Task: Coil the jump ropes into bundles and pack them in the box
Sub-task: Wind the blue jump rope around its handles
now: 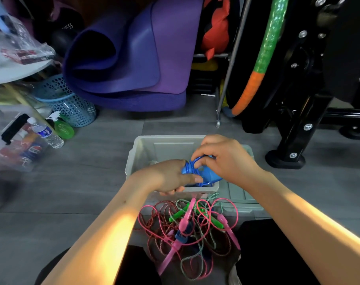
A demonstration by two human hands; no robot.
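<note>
Blue jump rope [202, 173]: 1 item, handles bunched together with cord looped around them, held over the near edge of the grey plastic box [138, 153]. Left hand [170, 175]: fingers curled around the lower end of the bundle, thumb pressed on the handle. Right hand [226, 157]: fingertips pinching a loop of the blue cord at the top of the bundle. Box: open-topped, rectangular, on the floor directly ahead of the person; what else lies inside cannot be told behind the hands. Box lid [238, 194]: grey, flat on the floor, touching the box's right side. Loose rope pile [193, 229]: tangled pink, red and grey-green cords with pink and green handles, on the floor between the person's knees, just in front of the box. Floor [82, 182]: grey wood-look planks. Room, far side: rolled purple exercise mats [133, 54] lying against the back; green-and-orange hoop [265, 54] leaning upright against black metal gym equipment [298, 120] at right. Left side: blue perforated basket [72, 99], contents unclear; green spray bottle [62, 127] and clear water bottle [45, 133] standing just beside it; clear plastic bags with assorted packaging at the far left edge, blurred.
</note>
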